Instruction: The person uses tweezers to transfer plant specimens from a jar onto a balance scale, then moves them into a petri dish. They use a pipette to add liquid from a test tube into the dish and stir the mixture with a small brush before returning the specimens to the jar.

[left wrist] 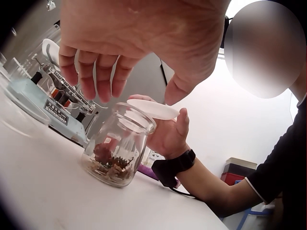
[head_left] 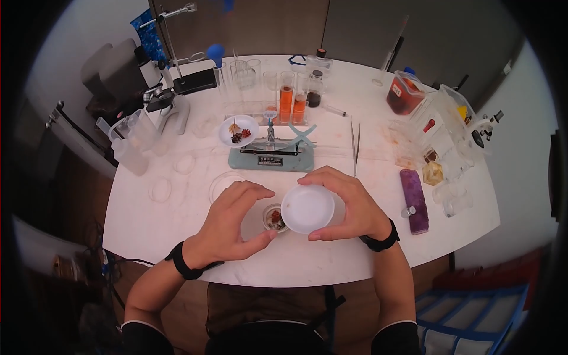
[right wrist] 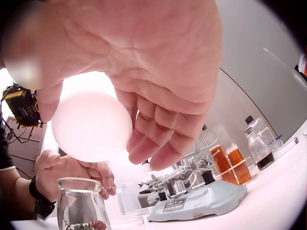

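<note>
My right hand [head_left: 358,208] pinches a shallow white dish [head_left: 307,209] by its rim, thumb on the near side and fingers on the far side. The dish is tilted close over the mouth of a small glass jar [left wrist: 117,148]. Reddish, dark green and tan dried bits [left wrist: 111,165] lie in the bottom of the jar. Around the jar's left side curves my left hand [head_left: 228,222], thumb and fingers spread apart and nothing between them. In the left wrist view its fingers hang loosely above the jar.
A pale green balance scale [head_left: 271,161] stands beyond the hands, a second white dish [head_left: 224,132] with dried bits at its left. Behind are orange-filled cylinders [head_left: 286,105]. Tweezers [head_left: 355,147] and a purple block [head_left: 413,201] lie right; a microscope [head_left: 171,106] stands left.
</note>
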`<action>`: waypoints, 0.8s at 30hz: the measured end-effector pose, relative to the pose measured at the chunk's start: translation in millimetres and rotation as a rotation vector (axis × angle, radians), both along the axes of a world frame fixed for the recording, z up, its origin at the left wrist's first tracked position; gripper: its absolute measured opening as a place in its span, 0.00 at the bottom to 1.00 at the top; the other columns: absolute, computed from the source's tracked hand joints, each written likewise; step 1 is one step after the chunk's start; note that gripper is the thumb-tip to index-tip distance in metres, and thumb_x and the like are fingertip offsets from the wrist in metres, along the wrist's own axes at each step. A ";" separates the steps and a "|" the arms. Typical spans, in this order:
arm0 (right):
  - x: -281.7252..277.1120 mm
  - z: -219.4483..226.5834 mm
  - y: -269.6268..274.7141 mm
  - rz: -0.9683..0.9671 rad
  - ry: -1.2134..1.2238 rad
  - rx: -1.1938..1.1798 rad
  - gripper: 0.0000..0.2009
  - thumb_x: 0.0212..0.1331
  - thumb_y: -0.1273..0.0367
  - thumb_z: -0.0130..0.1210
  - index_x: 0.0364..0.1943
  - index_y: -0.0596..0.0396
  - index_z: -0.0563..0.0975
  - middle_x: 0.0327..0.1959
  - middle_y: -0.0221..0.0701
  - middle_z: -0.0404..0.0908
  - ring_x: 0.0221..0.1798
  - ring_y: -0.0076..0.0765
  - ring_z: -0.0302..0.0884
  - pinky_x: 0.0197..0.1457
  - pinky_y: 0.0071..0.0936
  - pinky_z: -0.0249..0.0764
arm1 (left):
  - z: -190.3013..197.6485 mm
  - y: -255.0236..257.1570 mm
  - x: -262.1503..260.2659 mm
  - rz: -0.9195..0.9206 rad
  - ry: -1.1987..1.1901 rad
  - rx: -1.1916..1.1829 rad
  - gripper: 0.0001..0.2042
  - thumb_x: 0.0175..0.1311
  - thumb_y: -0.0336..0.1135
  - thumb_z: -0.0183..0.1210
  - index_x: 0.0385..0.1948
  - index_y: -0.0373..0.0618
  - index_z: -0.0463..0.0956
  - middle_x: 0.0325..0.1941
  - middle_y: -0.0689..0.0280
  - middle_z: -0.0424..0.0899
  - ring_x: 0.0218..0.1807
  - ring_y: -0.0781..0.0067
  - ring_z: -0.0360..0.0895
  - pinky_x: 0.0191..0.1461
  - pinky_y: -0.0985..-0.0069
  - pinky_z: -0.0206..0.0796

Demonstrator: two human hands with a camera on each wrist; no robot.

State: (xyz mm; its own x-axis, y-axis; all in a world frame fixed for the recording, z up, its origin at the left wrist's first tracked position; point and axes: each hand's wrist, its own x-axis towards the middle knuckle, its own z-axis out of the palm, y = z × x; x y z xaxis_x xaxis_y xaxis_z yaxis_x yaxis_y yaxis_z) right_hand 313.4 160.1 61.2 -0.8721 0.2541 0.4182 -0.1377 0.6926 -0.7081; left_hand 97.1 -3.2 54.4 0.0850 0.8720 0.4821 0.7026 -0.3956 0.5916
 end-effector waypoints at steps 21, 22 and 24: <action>-4.4 -3.7 -7.2 0.019 -0.030 0.034 0.38 0.33 0.56 0.76 0.52 0.59 0.75 0.43 0.40 0.78 0.45 0.46 0.78 0.49 0.33 0.74 | 0.1 3.1 7.7 -0.126 0.260 0.037 0.23 0.41 0.30 0.59 0.47 0.45 0.80 0.62 0.49 0.70 0.58 0.46 0.71 0.58 0.59 0.67; -4.5 -4.0 -7.5 0.013 -0.027 0.034 0.38 0.32 0.56 0.75 0.52 0.59 0.75 0.43 0.40 0.78 0.45 0.45 0.78 0.48 0.32 0.73 | 0.2 2.8 6.7 -0.122 0.255 0.041 0.23 0.41 0.30 0.59 0.46 0.45 0.80 0.61 0.49 0.70 0.58 0.46 0.71 0.58 0.59 0.68; -4.3 -3.7 -6.9 0.009 -0.031 0.034 0.38 0.32 0.56 0.75 0.52 0.59 0.75 0.43 0.40 0.78 0.45 0.45 0.78 0.48 0.32 0.73 | 0.4 2.7 4.8 -0.117 0.247 0.048 0.22 0.41 0.29 0.59 0.45 0.45 0.80 0.61 0.49 0.71 0.57 0.46 0.72 0.57 0.59 0.68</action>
